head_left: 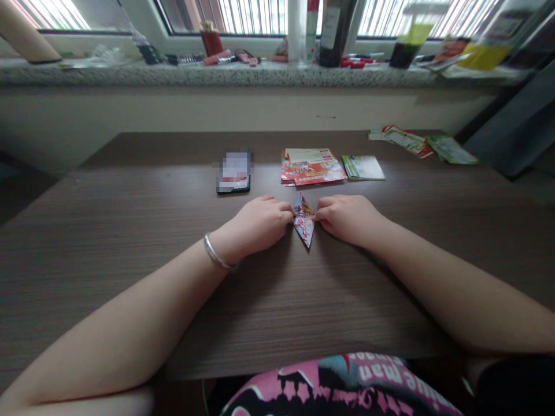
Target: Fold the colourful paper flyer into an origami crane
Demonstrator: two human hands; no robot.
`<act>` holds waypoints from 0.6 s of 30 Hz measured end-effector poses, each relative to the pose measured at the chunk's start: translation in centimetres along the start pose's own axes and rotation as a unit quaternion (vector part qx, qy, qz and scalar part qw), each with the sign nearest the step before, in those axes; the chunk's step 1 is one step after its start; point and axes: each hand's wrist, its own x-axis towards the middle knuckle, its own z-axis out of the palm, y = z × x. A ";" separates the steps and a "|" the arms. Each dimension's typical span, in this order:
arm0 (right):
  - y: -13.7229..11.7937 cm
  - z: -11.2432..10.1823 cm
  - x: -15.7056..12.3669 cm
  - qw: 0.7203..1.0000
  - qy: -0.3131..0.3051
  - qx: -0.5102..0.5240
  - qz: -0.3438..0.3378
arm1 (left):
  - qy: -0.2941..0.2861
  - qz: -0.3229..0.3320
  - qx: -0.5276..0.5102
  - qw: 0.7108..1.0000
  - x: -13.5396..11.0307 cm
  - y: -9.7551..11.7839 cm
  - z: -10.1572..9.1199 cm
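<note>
A folded paper diamond (pixel 304 222), printed in white, red and blue, lies on the brown wooden table (pixel 243 306) in front of me. At its left corner, my left hand (pixel 266 222) pinches the paper with fingers curled; a silver bracelet (pixel 212 251) circles that wrist. From the other side my right hand (pixel 344 216) has closed fingertips on the right corner. The diamond's long points face away from me and toward me. Its underside is hidden.
Beyond my hands lie a phone (pixel 234 171), a stack of red printed leaflets (pixel 313 167) and a smaller green-white stack (pixel 363 167). More leaflets (pixel 407 141) are scattered at the far right. Bottles (pixel 332 32) and small items line the stone windowsill (pixel 173 75).
</note>
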 end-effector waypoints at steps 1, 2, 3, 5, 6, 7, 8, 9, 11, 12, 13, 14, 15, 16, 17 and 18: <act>0.1 0.0 0.0 1.000 -0.001 0.005 0.007 | -0.005 -0.004 -0.004 1.000 0.0 0.0 -0.1; 0.1 0.0 0.0 1.000 -0.003 0.010 0.017 | -0.010 -0.007 -0.011 1.000 -0.1 0.0 -0.2; 0.1 -0.1 -0.1 0.999 -0.006 0.017 0.029 | -0.016 -0.010 -0.022 1.000 -0.1 -0.1 -0.4; 0.1 -0.1 -0.1 0.998 -0.010 0.029 0.048 | -0.024 -0.015 -0.046 0.999 -0.2 -0.1 -0.6; 0.0 -0.2 -0.2 0.998 -0.011 0.032 0.053 | -0.026 -0.015 -0.055 0.998 -0.2 -0.2 -0.7; -0.1 -0.2 -0.2 0.998 -0.010 0.032 0.054 | -0.026 -0.015 -0.062 0.998 -0.2 -0.2 -0.7; -0.2 -0.2 -0.3 0.998 -0.008 0.031 0.054 | -0.026 -0.014 -0.066 0.997 -0.2 -0.3 -0.7; -0.4 -0.2 -0.3 0.998 -0.005 0.028 0.054 | -0.026 -0.011 -0.070 0.997 -0.2 -0.3 -0.7; -0.8 0.0 -0.4 0.998 0.008 0.020 0.053 | -0.022 -0.006 -0.079 0.997 -0.2 -0.5 -0.5; -1.1 0.1 -0.4 0.998 0.020 0.015 0.056 | -0.017 -0.005 -0.086 0.996 -0.2 -0.5 -0.5; -1.3 0.2 -0.4 0.998 0.033 0.009 0.059 | -0.010 -0.002 -0.094 0.996 -0.2 -0.6 -0.4; -1.4 0.4 -0.4 0.997 0.048 0.004 0.063 | -0.001 0.005 -0.102 0.995 -0.3 -0.6 -0.3; -1.5 0.6 -0.4 0.996 0.063 0.000 0.066 | 0.009 0.016 -0.107 0.994 -0.3 -0.6 -0.3; -1.5 0.9 -0.4 0.995 0.077 -0.003 0.068 | 0.020 0.030 -0.109 0.993 -0.3 -0.6 -0.3; -1.5 1.2 -0.4 0.994 0.085 0.000 0.065 | 0.031 0.045 -0.109 0.993 -0.4 -0.6 -0.2; -1.3 1.4 -0.3 0.993 0.095 0.006 0.067 | 0.040 0.058 -0.107 0.992 -0.4 -0.6 -0.2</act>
